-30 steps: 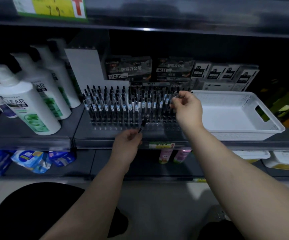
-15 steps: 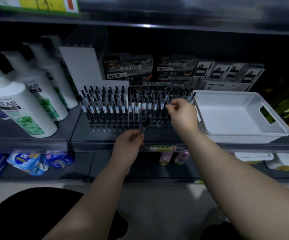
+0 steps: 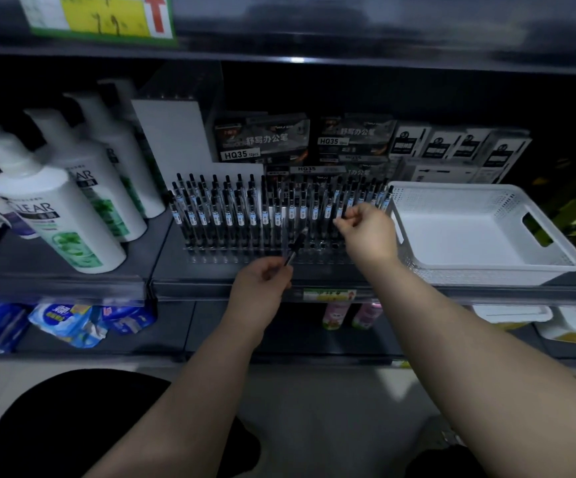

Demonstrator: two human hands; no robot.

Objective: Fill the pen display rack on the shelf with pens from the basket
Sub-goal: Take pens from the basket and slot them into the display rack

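Your left grip [image 3: 262, 281] is curled closed round a black pen [image 3: 295, 248] before the rack [image 3: 210, 251]; your right grip [image 3: 369, 232] pinches a standing pen [image 3: 339, 208] near its right end.

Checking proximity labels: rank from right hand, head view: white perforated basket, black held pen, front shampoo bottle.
1. White perforated plastic basket: just right of right hand.
2. Black pen: left, in left hand's grip.
3. Front white shampoo bottle: far left.
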